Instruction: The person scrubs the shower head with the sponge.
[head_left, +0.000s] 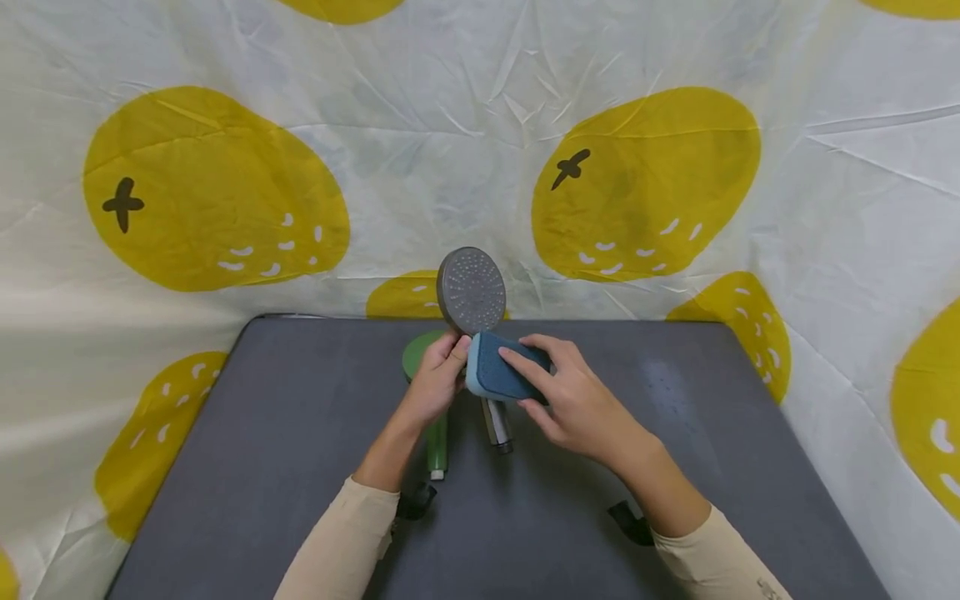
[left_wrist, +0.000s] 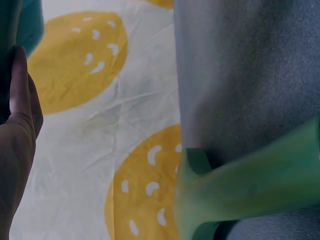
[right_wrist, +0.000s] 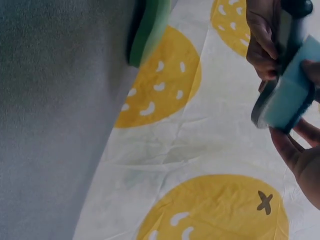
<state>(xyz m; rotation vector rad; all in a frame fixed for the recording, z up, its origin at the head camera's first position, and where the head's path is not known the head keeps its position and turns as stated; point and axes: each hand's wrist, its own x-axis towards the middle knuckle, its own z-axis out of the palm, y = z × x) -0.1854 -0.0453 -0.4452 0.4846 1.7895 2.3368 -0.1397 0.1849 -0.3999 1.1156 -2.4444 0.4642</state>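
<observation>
In the head view, a grey shower head [head_left: 474,290] is held up over the table, its round nozzle face turned toward me. My left hand [head_left: 431,385] grips it just below the face, and its chrome handle [head_left: 497,423] slants down past the sponge. The right hand [head_left: 581,404] pinches a blue sponge [head_left: 506,371] with a lighter blue layer, fingers spread over its dark side. The sponge overlaps the shower head's neck in this view. From the right wrist camera, the sponge [right_wrist: 289,97] is right against the shower head, near the left hand [right_wrist: 262,37].
A green shower head [head_left: 438,442] lies on the dark grey table [head_left: 315,450], behind and below the left hand. Its green handle [left_wrist: 260,187] shows large in the left wrist view. A white curtain [head_left: 435,183] with yellow fruit prints hangs behind the table and along the sides.
</observation>
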